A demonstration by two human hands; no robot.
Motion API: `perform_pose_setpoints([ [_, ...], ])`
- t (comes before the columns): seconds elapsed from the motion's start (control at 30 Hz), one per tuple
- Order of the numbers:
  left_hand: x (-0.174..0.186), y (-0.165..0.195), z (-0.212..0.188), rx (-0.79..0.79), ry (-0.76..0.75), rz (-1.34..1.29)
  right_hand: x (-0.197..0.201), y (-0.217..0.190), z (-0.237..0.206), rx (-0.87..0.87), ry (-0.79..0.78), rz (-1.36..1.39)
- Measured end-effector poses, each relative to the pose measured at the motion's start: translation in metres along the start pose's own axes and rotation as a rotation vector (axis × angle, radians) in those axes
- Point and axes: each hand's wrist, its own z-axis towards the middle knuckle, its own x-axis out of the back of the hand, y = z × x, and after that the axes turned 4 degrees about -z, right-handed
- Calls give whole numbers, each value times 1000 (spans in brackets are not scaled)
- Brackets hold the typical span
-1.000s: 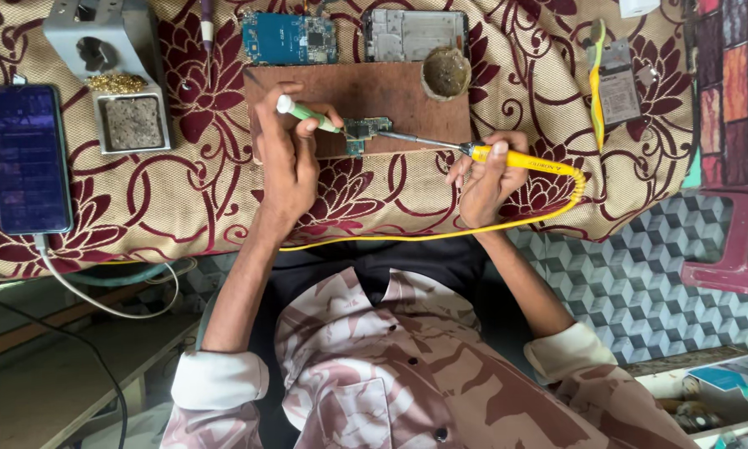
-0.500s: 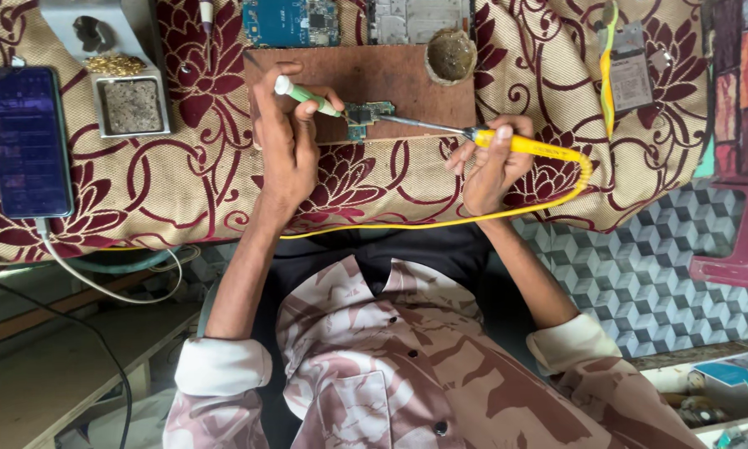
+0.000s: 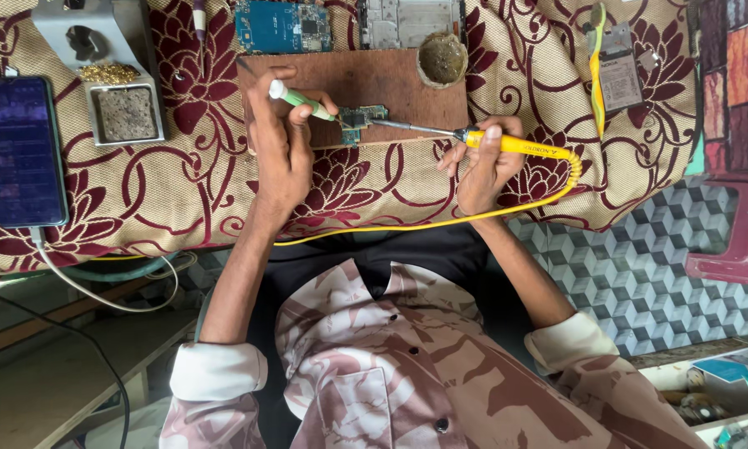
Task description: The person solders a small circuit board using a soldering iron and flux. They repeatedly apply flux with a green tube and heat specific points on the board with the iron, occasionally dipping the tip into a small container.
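My left hand point(image 3: 281, 145) grips a green and white tool point(image 3: 301, 100) whose tip rests on a small circuit board point(image 3: 359, 122). The board lies on a brown wooden board point(image 3: 374, 79) on the cloth-covered table. My right hand point(image 3: 482, 162) holds a yellow-handled soldering iron point(image 3: 507, 144); its metal tip point(image 3: 399, 126) reaches the small circuit board from the right. A yellow cord point(image 3: 440, 220) runs from the iron along the table edge.
A phone point(image 3: 20, 150) with a lit screen lies at the left, cabled. A soldering stand with sponge point(image 3: 124, 112) sits behind it. A blue circuit board point(image 3: 282, 25), a metal phone frame point(image 3: 407, 21), a round flux tin point(image 3: 442, 60) and a phone part point(image 3: 619, 75) lie at the back.
The view has shifted slightly; both hands stay on their tools at the small circuit board, with the iron tip still against it.
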Motion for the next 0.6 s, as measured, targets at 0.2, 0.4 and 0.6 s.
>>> perform_pose_setpoints([
  [0.2,-1,0,1,-9,9,40,1,-1,3,1,5,-36],
  [0.4,-1,-1,2,-10,0,19,0,-4,0,15,21,-127],
  [0.6,-2,-4,2,-20,9,24,1,-2,0,74,-4,-106],
])
